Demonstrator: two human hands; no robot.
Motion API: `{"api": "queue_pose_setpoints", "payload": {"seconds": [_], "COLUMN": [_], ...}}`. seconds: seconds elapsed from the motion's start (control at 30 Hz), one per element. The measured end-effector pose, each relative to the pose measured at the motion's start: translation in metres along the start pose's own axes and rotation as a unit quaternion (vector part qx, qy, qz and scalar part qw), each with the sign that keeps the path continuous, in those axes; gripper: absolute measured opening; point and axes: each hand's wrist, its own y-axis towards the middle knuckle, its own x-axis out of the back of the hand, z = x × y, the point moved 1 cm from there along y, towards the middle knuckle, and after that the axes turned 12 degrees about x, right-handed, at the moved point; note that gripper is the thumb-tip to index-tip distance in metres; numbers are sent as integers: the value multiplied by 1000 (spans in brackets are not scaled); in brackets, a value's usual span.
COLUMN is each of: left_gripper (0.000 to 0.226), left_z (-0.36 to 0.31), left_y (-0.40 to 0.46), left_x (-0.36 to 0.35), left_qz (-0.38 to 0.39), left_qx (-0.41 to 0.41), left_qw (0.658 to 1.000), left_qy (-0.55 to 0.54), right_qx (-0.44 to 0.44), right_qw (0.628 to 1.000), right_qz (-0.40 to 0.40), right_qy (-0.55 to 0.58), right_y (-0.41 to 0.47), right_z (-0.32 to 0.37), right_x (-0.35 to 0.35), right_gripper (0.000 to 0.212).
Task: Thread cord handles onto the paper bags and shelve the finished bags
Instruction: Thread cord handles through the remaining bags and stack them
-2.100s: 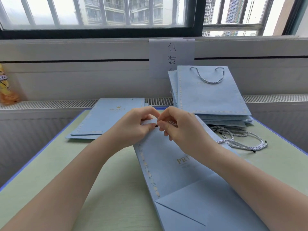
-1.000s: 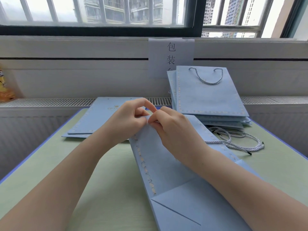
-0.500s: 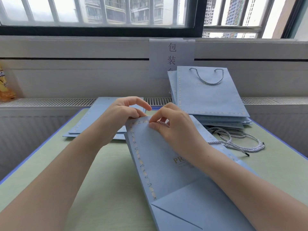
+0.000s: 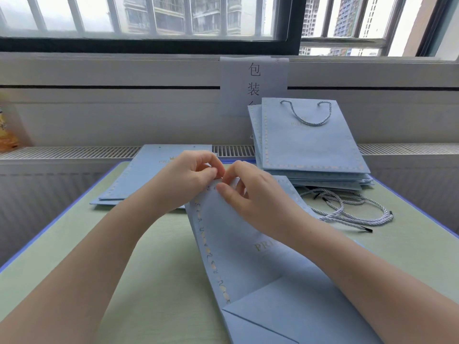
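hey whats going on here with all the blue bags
A person is fitting cord handles to light blue paper bags. Both hands, left hand and right hand, pinch the top edge of the bag lying on the table; the cord itself is hidden by the fingers. Loose cords lie to the right, flat bags without handles to the left, and finished bags with handles are stacked at the back right.

Surface (image 4: 154, 289): pale green top, blue edging. Behind it, a white slatted radiator grille (image 4: 74, 152) runs the full width below a white panelled wall (image 4: 124, 115). Paper sign (image 4: 253, 83) with black characters hangs from the sill. Window (image 4: 149, 16): dark frame, vertical bars, daylight. High-rise buildings (image 4: 178, 13) outside. Orange-yellow object (image 4: 7, 135) at far left, unidentifiable.
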Motion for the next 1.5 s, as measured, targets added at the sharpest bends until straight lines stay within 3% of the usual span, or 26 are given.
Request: {"api": "queue_pose_setpoints", "payload": {"seconds": [0.23, 0.4, 0.47, 0.6, 0.77, 0.9, 1.1, 1.17, 1.23, 1.33, 1.4, 1.43, 1.5], "left_gripper": [22, 21, 21, 12, 15, 12, 13, 13, 17, 37, 21, 10, 22], "left_z": [-2, 6, 12, 19, 23, 22, 27, 26, 15, -2, -5, -4, -3], "left_y": [-5, 1, 5, 10, 13, 14, 16, 15, 8, -1, -7, -8, -7], "left_x": [-3, 1, 1, -6, -12, -8, 5, 5, 1, -16, -30, -35, -34], "left_qz": [-155, -180, -154, -31, -13, -16, -43, -73, -106, -8, 73, 93, 70], "left_qx": [-166, -188, -175, -96, -25, 13, 60, 47, -8, -73, -90, -98, -123], "left_qw": [969, 958, 962, 983, 974, 970, 945, 951, 974, 997, 993, 990, 988], "left_qy": [100, 124, 143, 153, 225, 243, 320, 296, 203, 34, -7, -31, -57], "right_qx": [15, 2, -6, -15, -85, -77, -53, -56, -58, -36, -22, -17, -6], "right_qw": [997, 996, 996, 998, 987, 959, 916, 915, 924, 945, 950, 951, 956], "right_qz": [46, 54, 56, 44, -76, -156, -343, -356, -328, -256, -228, -224, -235], "right_qy": [-61, -71, -67, -30, 111, 224, 200, 182, 187, 202, 213, 210, 176], "right_y": [-2, -1, -2, -2, 3, 7, 8, 7, 7, 6, 6, 6, 5], "right_z": [2, -2, -2, -3, 1, 5, -5, -8, -7, 3, 7, 7, 3], "right_x": [7, 8, 6, 6, 20, 37, 67, 70, 66, 51, 45, 45, 49], "right_gripper": [13, 9, 15, 21, 15, 17, 16, 14, 19, 22, 20, 19, 17]}}
